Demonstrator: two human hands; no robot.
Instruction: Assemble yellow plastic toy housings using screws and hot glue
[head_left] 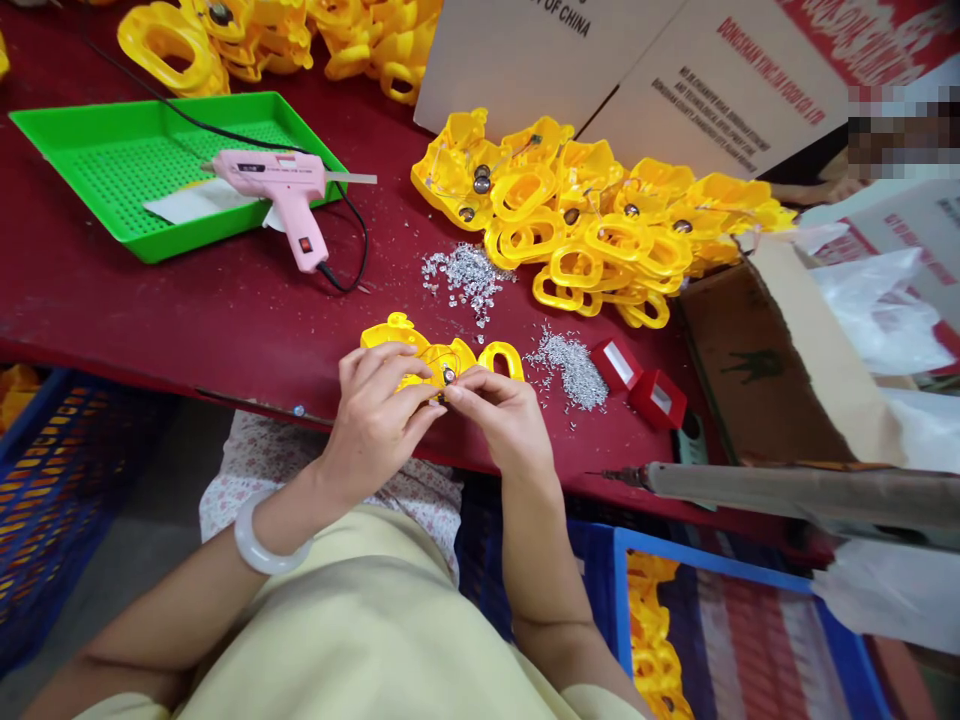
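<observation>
Item: one yellow plastic piece [442, 362], a looped, moulded shape, held over the near edge of a dark red tabletop [187, 320] by a seated person. The left hand [375, 425], with a white bangle [270, 535] at the wrist, has its fingers [382, 375] curled closed over the piece's left part. The right hand [499, 420] has its fingers [469, 385] pinched tight at the piece's centre, on a small metal stud [448, 375], with fine wire visible around it. Beyond lies a large pile of yellow pieces [592, 220], many with studs and wire already fitted; whether all are fitted cannot be told. A further yellow heap [255, 40] sits at the far edge, its state mostly unclear, and more yellow pieces lie in a blue crate [750, 620] at lower right. Also present: two heaps of silver rhinestones [466, 275], two small red boxes [616, 362], a pink glue gun [281, 185] resting on a green tray [150, 245], cardboard cartons [622, 70], a second blue crate [60, 480], a white plastic bag [877, 310], and a pointed tool [795, 495] at right. Whether rhinestones are set on the held piece cannot be told.
</observation>
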